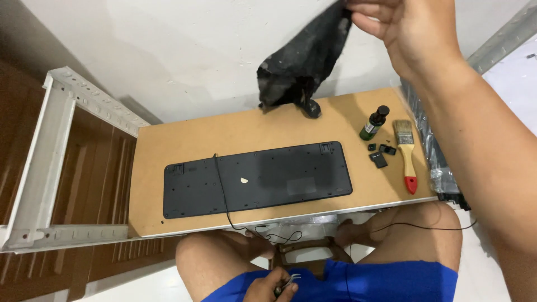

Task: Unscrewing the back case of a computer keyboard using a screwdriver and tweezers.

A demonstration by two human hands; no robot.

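Black cloth (305,64) hangs pinched in right hand (408,28), above the far edge of the keyboard (257,179), which lies face-down, long axis left-right on surface (168,140). Left hand (277,288), well nearer than the keyboard at lap, pinches a small metal tool (292,279).

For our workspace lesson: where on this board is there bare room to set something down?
Free: the strip left of the keyboard, and behind it up to the cloth. Crowded: the right end, with bottle, brush and small black parts.

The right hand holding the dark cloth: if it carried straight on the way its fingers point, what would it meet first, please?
The right hand points left, roughly along the white wall. Past the dark cloth it grips, the way looks free to the picture's edge, though depth is unclear.
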